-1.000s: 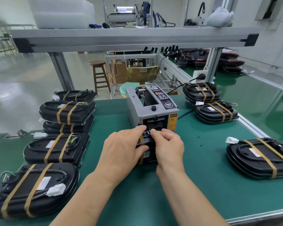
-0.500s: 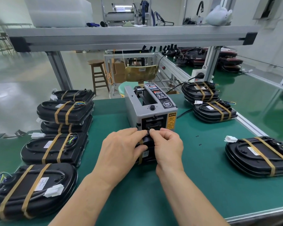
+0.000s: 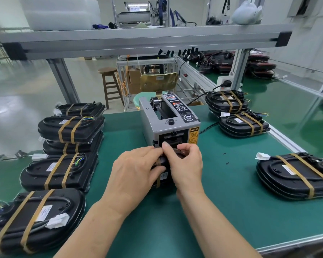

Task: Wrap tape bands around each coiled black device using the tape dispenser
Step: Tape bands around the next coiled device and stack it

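Taping of a coiled device. The device stands on edge on the mat, just in front of the dispenser. It is mostly hidden between the two hands. One tan band already runs round its near edge.

Handling, as judged: the shell looks rigid, smooth and of moderate weight. Like its neighbours it probably carries loose wires and a connector, which should not be pulled. It is best held by its broad flat faces, clear of where the next band goes. Tape is light, limp and sticky, so it is best held by its ends only.

Left hand: fingers curved round the device's left face, thumb laid across the near edge beside the band, holding the device upright.

Right hand: fingers curled at the device's top. Forefinger and thumb pinch what seems a brownish strip just below the dispenser's slot. Whether the strip is cut free cannot be told.

Banded devices lie along the mat's left side, some of them stacked, with more on the right.
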`<state>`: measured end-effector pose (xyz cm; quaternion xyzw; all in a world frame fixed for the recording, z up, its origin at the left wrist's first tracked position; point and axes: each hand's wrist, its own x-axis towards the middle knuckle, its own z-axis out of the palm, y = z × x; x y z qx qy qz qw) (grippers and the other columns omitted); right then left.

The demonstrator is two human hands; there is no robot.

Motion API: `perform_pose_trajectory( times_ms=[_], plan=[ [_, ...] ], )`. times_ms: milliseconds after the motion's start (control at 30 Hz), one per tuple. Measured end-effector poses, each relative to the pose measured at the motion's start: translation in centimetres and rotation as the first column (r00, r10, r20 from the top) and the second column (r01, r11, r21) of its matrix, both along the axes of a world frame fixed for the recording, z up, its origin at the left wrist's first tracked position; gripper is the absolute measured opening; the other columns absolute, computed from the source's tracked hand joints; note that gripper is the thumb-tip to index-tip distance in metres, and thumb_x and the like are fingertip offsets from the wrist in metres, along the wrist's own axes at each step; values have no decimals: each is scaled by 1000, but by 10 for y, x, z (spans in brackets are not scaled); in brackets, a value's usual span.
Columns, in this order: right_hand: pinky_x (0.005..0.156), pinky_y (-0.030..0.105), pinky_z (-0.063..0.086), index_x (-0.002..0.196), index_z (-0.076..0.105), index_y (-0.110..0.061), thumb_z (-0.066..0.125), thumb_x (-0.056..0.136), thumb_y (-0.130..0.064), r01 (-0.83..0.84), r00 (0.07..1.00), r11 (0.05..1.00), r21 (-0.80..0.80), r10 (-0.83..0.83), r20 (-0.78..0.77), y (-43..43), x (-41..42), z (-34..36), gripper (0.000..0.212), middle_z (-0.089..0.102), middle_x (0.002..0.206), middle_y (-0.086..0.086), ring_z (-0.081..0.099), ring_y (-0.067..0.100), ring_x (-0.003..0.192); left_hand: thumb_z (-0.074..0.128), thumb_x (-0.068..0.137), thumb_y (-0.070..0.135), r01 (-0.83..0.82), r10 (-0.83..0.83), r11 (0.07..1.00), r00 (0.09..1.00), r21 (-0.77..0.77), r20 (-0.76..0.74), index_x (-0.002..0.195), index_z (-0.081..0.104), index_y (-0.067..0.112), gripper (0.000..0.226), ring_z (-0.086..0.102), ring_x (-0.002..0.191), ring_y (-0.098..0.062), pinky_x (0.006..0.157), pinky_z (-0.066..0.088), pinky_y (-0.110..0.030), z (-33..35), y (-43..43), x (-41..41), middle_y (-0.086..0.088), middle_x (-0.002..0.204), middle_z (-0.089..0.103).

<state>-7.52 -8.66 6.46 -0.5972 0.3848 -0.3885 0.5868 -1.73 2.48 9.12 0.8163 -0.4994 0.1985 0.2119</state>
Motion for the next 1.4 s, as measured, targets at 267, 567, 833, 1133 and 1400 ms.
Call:
perform_pose_trajectory(
  times_ms=[267,567,833,1133,1400],
  plan=[
    [97,36,46,98,54,-28,78,78,-45,-34,999,999,41,33,25,-2,2,-7,36,57,110,-7,54,18,113,73,80,48,-82,76,996,988,-40,-136,113,48,18,51,65,91,-28,78,50,-42,-2,-1,1,2,104,70],
    [82,24,52,105,65,-16,60,97,-27,-260,935,919,297,163,316,-27,-24,-13,15,69,103,-1,65,13,97,67,86,41,33,-37,999,976,-19,-216,138,51,24,57,57,108,-18,91,45,-36,5,9,6,10,114,60],
    [106,36,45,122,60,-25,83,76,-18,-593,792,774,-222,610,10,-57,-56,-5,52,70,119,-6,62,15,116,63,81,23,148,-278,946,828,-287,-488,129,59,24,48,50,111,-6,94,34,-9,4,14,0,9,112,52],
    [95,23,45,120,62,-25,76,68,-30,-383,917,642,-664,351,-189,-23,-44,9,54,62,113,-17,57,7,112,69,65,59,140,-270,948,834,-287,-482,126,48,41,68,53,116,4,95,37,-7,14,15,-4,25,120,55],
    [71,21,55,98,72,-13,68,85,-7,-409,897,898,161,363,252,-57,-36,-7,15,69,92,6,69,10,77,69,69,56,144,-236,961,874,-237,-424,112,60,34,49,58,103,-14,89,44,-24,8,31,4,18,107,60]
  ],
)
